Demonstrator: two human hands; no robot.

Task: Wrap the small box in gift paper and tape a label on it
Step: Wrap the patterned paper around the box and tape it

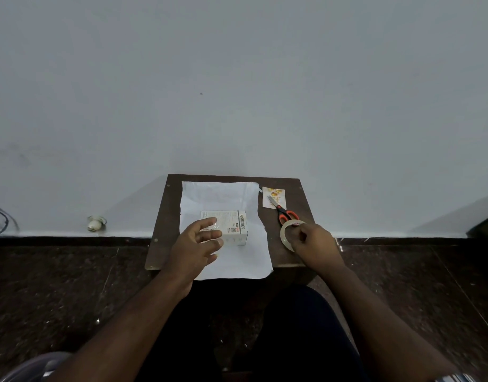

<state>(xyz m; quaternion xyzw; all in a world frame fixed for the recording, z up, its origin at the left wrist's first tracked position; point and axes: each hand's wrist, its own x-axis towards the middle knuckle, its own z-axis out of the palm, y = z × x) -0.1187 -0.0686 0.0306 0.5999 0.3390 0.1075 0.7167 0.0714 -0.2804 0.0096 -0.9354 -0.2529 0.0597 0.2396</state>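
Observation:
A small white printed box point(232, 227) lies on a white sheet of gift paper point(220, 197) spread over a small dark wooden table point(165, 216). My left hand point(194, 244) hovers over the box's left end with fingers spread and straight, holding nothing. My right hand point(311, 242) grips a roll of clear tape point(285, 232) near the table's right edge. A label point(273, 195) with yellow pictures lies at the back right, partly under the scissors.
Scissors point(285, 213) with red and black handles lie between the label and the tape roll. The table stands against a pale wall on a dark stone floor. A small white object point(95, 223) sits by the wall at left.

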